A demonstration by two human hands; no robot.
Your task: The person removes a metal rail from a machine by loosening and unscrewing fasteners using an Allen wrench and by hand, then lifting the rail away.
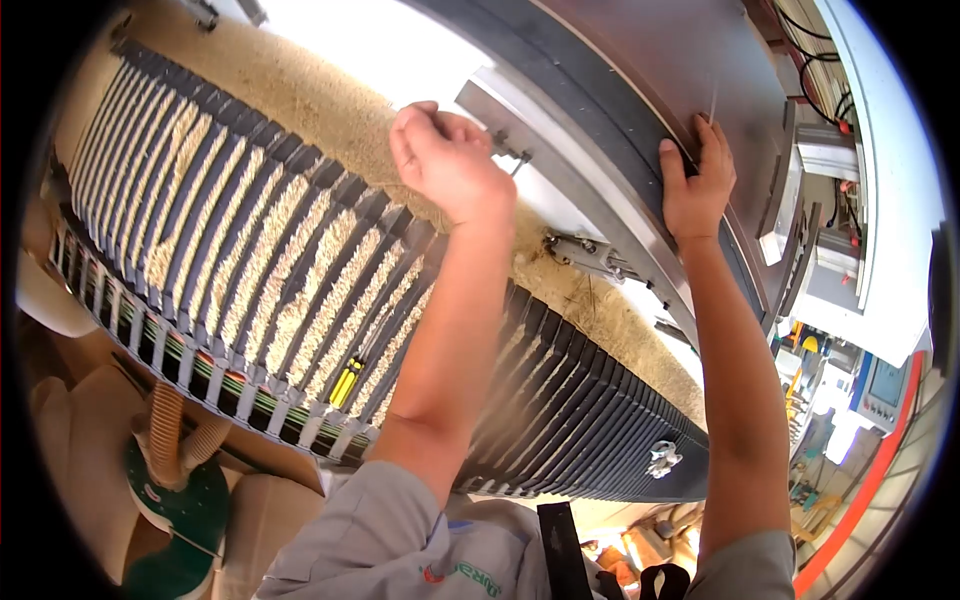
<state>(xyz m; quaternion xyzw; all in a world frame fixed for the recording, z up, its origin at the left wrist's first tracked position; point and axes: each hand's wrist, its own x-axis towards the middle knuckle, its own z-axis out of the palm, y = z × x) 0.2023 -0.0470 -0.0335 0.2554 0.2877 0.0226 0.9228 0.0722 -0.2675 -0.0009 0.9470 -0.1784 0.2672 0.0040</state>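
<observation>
My left hand (445,160) is raised above the dusty ledge, its fingers curled closed. Whatever may be inside those fingers is hidden. Just to its right runs a metal rail (580,185) with small fittings. My right hand (700,190) lies against the edge of a dark brown panel (695,55), thumb and fingers apart and pressed on the surface. Below my left forearm stretches a black ribbed cable chain (335,195), its slots packed with pale wood shavings (315,255). A yellow-handled screwdriver (347,382) rests on the chain beside that forearm.
Sawdust (330,95) covers the ledge behind the chain. A metal bracket (590,257) sticks out below the rail. At lower left are a brown ribbed hose (167,435) and a green machine part (180,530). A control panel (885,390) stands far right.
</observation>
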